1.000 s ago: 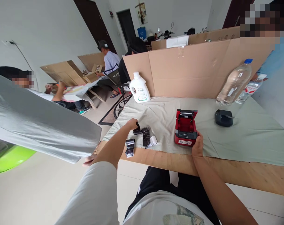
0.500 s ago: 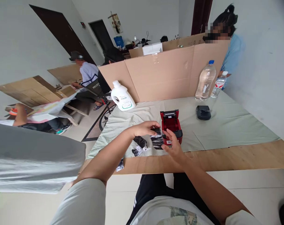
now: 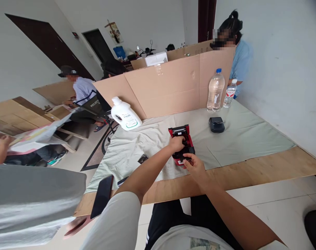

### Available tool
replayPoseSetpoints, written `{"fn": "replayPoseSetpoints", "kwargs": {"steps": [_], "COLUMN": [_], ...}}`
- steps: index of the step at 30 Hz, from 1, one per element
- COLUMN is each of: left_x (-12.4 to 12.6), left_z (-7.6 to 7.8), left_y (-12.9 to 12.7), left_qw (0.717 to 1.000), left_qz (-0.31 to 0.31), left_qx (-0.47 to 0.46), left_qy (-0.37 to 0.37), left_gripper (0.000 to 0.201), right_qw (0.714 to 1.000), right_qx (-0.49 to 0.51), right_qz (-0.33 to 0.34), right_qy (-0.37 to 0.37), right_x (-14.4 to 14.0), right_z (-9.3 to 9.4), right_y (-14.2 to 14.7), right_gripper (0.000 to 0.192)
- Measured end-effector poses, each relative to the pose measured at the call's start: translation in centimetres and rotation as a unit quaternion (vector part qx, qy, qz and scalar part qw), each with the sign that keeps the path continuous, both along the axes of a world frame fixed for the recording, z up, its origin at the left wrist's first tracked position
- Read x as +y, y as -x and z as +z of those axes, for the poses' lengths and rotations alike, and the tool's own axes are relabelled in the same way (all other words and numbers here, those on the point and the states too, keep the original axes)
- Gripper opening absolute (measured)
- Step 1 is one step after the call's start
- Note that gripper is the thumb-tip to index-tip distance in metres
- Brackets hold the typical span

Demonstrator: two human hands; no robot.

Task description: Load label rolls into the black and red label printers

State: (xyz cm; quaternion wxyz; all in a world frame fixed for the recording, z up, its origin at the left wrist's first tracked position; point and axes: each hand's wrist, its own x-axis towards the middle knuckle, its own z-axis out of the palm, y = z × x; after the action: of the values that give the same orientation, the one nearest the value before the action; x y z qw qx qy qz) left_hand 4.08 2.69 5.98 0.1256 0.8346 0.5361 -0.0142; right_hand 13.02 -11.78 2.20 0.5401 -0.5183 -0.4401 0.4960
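Both hands work at the open red printer (image 3: 179, 140) on the cloth-covered worktop (image 3: 251, 139), the left hand (image 3: 176, 143) and right hand (image 3: 193, 165) together gripping a dark roll (image 3: 187, 152) over its bay, apparently loading it; seating it squarely looks the next need

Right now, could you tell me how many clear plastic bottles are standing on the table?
2: a large blue-capped bottle by the cardboard divider, and a smaller bottle just right of it. None seem hidden.
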Motion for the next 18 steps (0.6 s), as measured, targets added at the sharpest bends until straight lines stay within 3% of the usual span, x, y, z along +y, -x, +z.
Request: {"fn": "replayPoseSetpoints", "kwargs": {"steps": [7,11,15,18], "left_x": [0.3,0.4,0.0,-0.5], "left_z": [0.1,0.2,1.1,2.8], "left_y": [-1.3,-1.6,-0.6,1.0], "left_qw": [0.993,0.991,0.997,0.998], "left_qz": [-0.027,-0.029,-0.036,-0.051], "left_qx": [0.118,0.127,0.066,-0.019], "left_qy": [0.006,0.011,0.025,0.015], "left_gripper": [0.021,0.021,0.032,0.031], "right_qw": [0.999,0.999,0.999,0.999], "right_qx": [0.028,0.029,0.019,0.007], "right_qz": [0.014,0.004,-0.009,-0.004], "right_qy": [0.035,0.035,0.037,0.036], "right_x": [0.6,0.5,0.4,0.3], "right_z": [-0.4,-0.1,0.2,0.3], "right_y": [0.3,0.3,0.1,0.0], "right_gripper": [0.043,0.041,0.039,0.039]}}
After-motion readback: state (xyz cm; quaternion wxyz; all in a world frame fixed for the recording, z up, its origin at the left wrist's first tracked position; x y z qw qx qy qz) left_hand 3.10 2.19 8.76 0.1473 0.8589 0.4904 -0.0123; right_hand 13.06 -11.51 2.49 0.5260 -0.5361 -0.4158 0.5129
